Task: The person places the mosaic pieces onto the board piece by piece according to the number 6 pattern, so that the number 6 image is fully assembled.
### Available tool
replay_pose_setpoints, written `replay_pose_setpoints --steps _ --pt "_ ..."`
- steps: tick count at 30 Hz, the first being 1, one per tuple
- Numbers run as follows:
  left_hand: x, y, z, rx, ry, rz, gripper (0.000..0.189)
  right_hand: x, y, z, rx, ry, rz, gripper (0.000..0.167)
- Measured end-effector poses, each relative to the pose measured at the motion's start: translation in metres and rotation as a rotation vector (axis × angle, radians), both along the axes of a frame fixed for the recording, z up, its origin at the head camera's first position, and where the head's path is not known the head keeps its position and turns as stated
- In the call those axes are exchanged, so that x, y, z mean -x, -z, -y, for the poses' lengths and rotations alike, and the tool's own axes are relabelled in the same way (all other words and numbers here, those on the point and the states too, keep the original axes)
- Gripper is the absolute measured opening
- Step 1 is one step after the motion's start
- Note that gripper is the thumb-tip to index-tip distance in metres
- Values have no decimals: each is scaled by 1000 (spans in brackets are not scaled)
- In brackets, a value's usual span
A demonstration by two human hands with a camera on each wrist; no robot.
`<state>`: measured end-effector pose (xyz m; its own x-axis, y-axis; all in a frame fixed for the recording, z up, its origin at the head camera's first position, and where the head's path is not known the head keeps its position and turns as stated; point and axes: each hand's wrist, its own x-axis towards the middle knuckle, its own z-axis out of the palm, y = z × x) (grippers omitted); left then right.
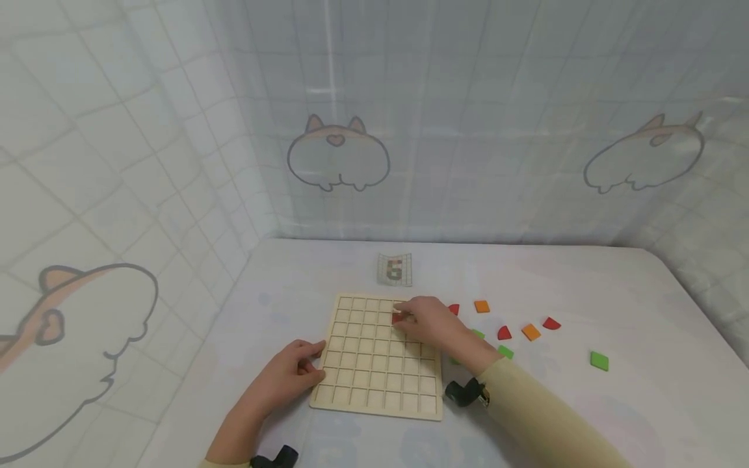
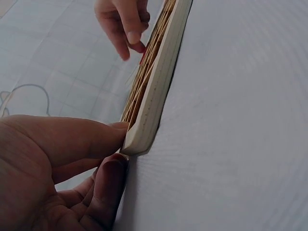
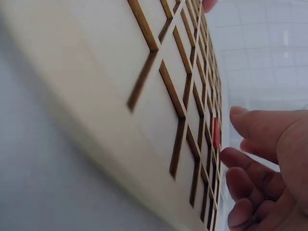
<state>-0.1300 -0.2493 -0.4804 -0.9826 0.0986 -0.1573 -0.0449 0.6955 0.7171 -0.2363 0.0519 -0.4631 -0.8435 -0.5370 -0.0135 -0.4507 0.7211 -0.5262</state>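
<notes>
A pale wooden grid board (image 1: 374,364) lies on the table with rows of square cells. My left hand (image 1: 295,372) holds the board's left edge, its thumb and a finger against the rim near a corner in the left wrist view. Over the upper right cells is my right hand (image 1: 430,320), thumb and fingertips spread around a red piece (image 1: 397,318). In the right wrist view the red piece (image 3: 215,132) sits at the grid, with the thumb and fingers (image 3: 262,130) just off it. Part of the piece is hidden by the fingers in the head view.
A small card (image 1: 394,270) with a coloured block figure lies beyond the board. Right of the board are scattered red quarter-circle pieces (image 1: 504,333), orange squares (image 1: 531,332) and green pieces (image 1: 599,361), some partly behind the right forearm. Patterned curtains surround the table.
</notes>
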Motion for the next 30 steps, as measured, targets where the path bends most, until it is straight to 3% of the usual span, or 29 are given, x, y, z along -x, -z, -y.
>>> replay_pose_setpoints --steps 7,19,30 --pt "1 2 0 9 -2 -4 57 -18 -5 -28 47 44 12 41" --pt "1 2 3 -15 2 -4 58 -31 -4 -92 102 148 -31 40" --pt "1 5 4 -19 8 -1 58 -41 3 -142 44 323 -42 43"
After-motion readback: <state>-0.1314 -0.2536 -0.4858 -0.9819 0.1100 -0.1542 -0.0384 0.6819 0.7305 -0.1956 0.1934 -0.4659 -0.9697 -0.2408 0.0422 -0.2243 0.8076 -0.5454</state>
